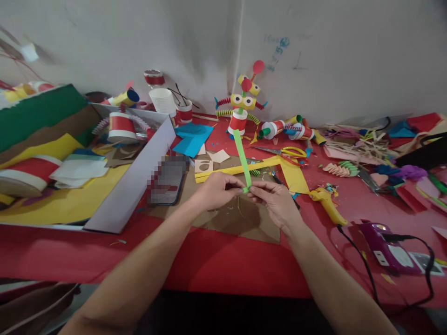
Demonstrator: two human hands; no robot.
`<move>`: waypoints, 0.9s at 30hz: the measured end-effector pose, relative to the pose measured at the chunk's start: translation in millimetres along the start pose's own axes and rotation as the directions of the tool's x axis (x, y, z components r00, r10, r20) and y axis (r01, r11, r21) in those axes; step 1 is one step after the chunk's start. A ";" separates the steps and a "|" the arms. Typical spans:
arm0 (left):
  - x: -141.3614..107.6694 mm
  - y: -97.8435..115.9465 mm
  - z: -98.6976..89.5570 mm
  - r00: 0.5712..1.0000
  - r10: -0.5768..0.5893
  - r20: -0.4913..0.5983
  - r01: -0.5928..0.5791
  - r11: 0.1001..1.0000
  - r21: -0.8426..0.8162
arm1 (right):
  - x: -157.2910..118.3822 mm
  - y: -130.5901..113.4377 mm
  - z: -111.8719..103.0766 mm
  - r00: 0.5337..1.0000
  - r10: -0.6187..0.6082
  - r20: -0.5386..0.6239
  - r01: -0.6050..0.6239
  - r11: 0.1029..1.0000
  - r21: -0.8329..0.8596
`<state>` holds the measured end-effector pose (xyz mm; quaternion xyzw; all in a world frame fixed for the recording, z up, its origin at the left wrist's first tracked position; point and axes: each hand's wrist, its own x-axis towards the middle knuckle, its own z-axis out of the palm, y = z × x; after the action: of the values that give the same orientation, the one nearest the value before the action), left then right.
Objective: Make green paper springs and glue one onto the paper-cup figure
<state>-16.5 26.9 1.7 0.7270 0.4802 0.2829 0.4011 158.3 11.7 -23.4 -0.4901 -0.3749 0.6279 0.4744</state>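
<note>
Between my two hands is a light green paper strip (242, 156), its long end standing up and away from me. Thumb and fingers of my left hand (220, 190) pinch the strip near its lower end, where it seems folded across. My right hand (272, 197) pinches the same spot from the other side. Below lies a brown cardboard sheet (223, 216). Just beyond my hands, yellow paper strips (223, 172) and a yellow paper piece (295, 176) rest on the table.
On the left stands an open box (131, 181) with paper and cup figures; a phone (169, 181) lies beside it. A cup robot (239, 121) stands at the back. Scissors (288, 152), a yellow glue gun (328, 204) and a corded purple device (391, 251) lie right.
</note>
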 end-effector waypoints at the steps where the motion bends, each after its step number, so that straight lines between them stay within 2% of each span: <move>1: -1.6 0.4 1.7 0.997 0.031 -0.066 -0.030 0.999 0.019 | 0.0 0.0 0.5 1.000 -0.020 -0.024 0.020 1.000 0.006; 2: -4.3 1.8 4.2 0.985 0.067 -0.157 -0.061 0.997 0.046 | 0.1 -0.3 0.7 0.998 -0.037 -0.052 0.038 0.999 0.022; 4: -11.8 7.1 11.6 0.920 0.154 -0.359 -0.120 0.986 0.115 | 0.4 -1.5 0.5 0.993 -0.058 -0.102 0.065 0.995 0.070; 5: -15.7 10.2 16.4 0.903 0.195 -0.383 -0.151 0.978 0.142 | 0.6 -2.4 0.1 0.991 -0.064 -0.116 0.075 0.992 0.098; 6: -19.0 13.0 21.7 0.911 0.228 -0.345 -0.189 0.972 0.143 | 0.7 -3.3 -0.3 0.990 -0.068 -0.123 0.083 0.988 0.127; 7: -21.1 14.9 27.3 0.941 0.214 -0.262 -0.189 0.975 0.120 | 0.7 -4.2 -0.6 0.990 -0.071 -0.123 0.089 0.984 0.153; 9: -21.0 15.7 37.8 0.989 0.083 -0.122 -0.077 0.996 0.052 | 0.2 -5.5 -0.6 0.991 -0.072 -0.111 0.092 0.976 0.196; 11: -16.3 12.7 45.5 0.993 -0.044 -0.108 0.026 0.986 -0.167 | -0.8 -5.9 0.7 0.993 -0.072 -0.096 0.092 0.969 0.228; 12: -13.4 10.6 48.0 0.990 -0.093 -0.108 0.055 0.948 -0.314 | -1.4 -5.8 1.8 0.993 -0.074 -0.092 0.094 0.966 0.242; 14: -8.5 6.6 50.6 0.978 -0.174 -0.113 0.079 0.818 -0.570 | -2.6 -4.8 4.8 0.993 -0.083 -0.087 0.103 0.958 0.269; 16: -6.0 4.3 51.4 0.963 -0.244 -0.111 0.096 0.701 -0.707 | -3.9 -3.3 8.1 0.992 -0.088 -0.089 0.110 0.953 0.282; 19: -5.0 4.9 51.6 0.952 -0.277 -0.135 0.069 0.619 -0.782 | -5.8 -0.8 12.1 0.992 -0.080 -0.093 0.103 0.956 0.276; 23: -3.6 7.7 50.8 0.953 -0.242 -0.180 -0.002 0.593 -0.805 | -7.9 3.5 14.9 0.993 -0.070 -0.100 0.095 0.959 0.267; 27: -2.3 5.6 47.1 0.937 -0.309 -0.161 0.051 0.577 -0.815 | -7.5 9.7 16.2 0.994 -0.081 -0.076 0.096 0.972 0.215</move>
<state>22.8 8.9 -18.0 0.3669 0.4264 0.5268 0.6372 140.8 1.8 -26.7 -0.4386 -0.3088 0.6268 0.5651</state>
